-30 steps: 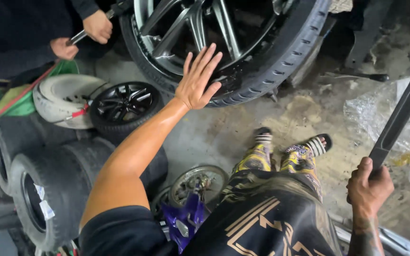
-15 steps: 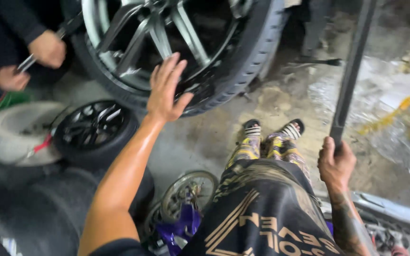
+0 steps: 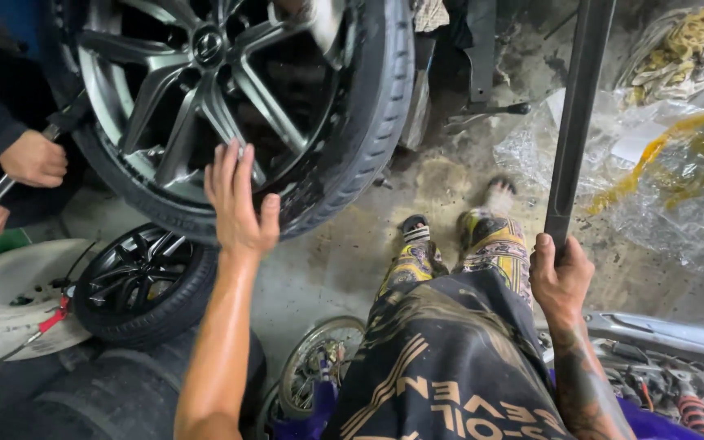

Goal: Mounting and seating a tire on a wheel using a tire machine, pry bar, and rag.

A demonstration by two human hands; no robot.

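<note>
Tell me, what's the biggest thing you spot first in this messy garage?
The big grey alloy wheel with its tyre fills the top left, and the person's left hand lies flat against its tyre. On the right, the right hand grips a long dark metal bar standing upright. Below the big wheel, a smaller black wheel lies on the floor.

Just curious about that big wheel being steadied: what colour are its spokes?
Dark metallic grey spokes, ringed by a black tyre; seen in the head view.

Big wheel [image 3: 230, 106] sat up front, smaller wheel [image 3: 144, 281] on the floor [image 3: 327, 261] below it, plastic sheet [image 3: 662, 179] off right, bar [image 3: 576, 122] standing between.
</note>
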